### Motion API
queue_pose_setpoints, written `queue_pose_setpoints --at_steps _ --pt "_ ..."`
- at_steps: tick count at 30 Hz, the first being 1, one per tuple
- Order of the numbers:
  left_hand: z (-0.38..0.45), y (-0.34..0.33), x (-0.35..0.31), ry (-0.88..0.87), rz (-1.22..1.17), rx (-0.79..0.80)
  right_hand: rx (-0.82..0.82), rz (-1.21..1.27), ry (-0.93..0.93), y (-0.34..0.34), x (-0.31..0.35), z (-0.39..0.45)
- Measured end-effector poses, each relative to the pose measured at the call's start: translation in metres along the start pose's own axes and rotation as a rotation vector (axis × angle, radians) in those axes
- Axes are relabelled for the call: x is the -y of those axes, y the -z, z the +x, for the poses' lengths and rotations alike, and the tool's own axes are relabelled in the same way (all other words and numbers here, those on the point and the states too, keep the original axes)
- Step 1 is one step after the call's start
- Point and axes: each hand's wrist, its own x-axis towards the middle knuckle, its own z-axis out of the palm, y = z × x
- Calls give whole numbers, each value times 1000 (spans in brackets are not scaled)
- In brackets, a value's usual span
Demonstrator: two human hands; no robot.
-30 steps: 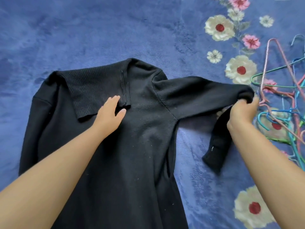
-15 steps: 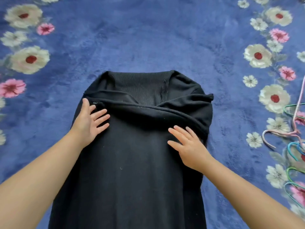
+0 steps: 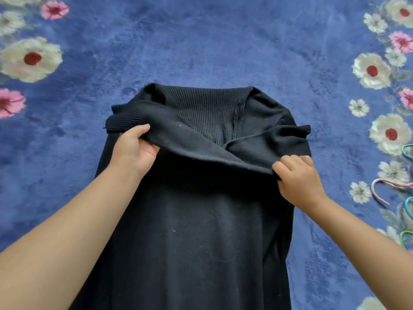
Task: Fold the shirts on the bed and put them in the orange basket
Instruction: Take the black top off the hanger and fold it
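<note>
Home bedroom. Plush blue blanket (image 3: 223,41) with cream and pink flower print fills whole frame as bed surface. Black knit shirt (image 3: 201,231) spread at frame centre. Coloured plastic clothes hangers (image 3: 380,189) heaped at right edge.

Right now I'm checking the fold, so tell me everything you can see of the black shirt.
The black shirt is a soft knit with a ribbed collar, lying flat on the blue floral bedspread, collar away from the person. Both sleeves are folded across the chest. The left hand grips a ribbed cuff end; the right hand pinches the fold's edge.
</note>
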Motion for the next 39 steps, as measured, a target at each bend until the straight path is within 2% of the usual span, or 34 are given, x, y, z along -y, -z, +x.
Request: queue_pose_setpoints --at_steps 2,4,5,7,9,10,11,13,15,16,17,18,20,22,24,25,27,29,33,35,37,39 --pt "-9 12 7 21 26 -73 134 24 96 0 -1 -16" --pt "-12 27 16 28 195 -220 281 127 123 0 -1 -27" --pt "-15 33 21 28 301 -272 278 201 60 4 -2 -24" --pt "-24 38 29 30 499 -360 148 328 -140 13 -7 -8" --pt "-37 38 38 -5 736 -437 39 308 -287 16 -25 12" --pt "-44 36 42 -70 869 -426 79 286 -353 17 -38 24" --pt "-52 33 46 -192 1007 -365 176 280 -412 19 -49 36" --pt "-61 21 49 -494 1241 -87 481 251 -469 21 -69 54" --pt "-50 9 45 -726 1439 114 621 247 -476 22 -82 65" --pt "-38 4 43 -804 1566 154 590 271 -484 22 -86 70" --pt "-24 -1 40 -861 1711 189 489 374 -525 24 -90 75" --pt "-12 -5 37 -863 1860 214 382 560 -597 27 -91 80" --pt "3 -7 33 -733 2139 258 247 939 -664 38 -86 88" --pt "12 -7 28 -697 2272 331 255 1258 -627 46 -83 97" --pt "12 -11 20 -724 2354 335 351 1373 -645 51 -83 107" --pt "10 -15 15 -677 2407 321 423 1294 -624 50 -87 111" --pt "10 -21 5 -597 2464 315 560 983 -578 45 -97 116" --pt "15 -20 -3 -548 2453 319 631 696 -571 37 -106 119" --pt "23 -21 -6 -561 2416 236 635 219 -600 18 -122 117" --pt "26 -22 -5 -567 2430 213 609 -23 -544 8 -128 113" --pt "31 -21 -5 -586 2408 207 546 -149 -513 -1 -133 106" --pt "37 -16 -8 -664 2427 207 503 -210 -566 -10 -134 99"
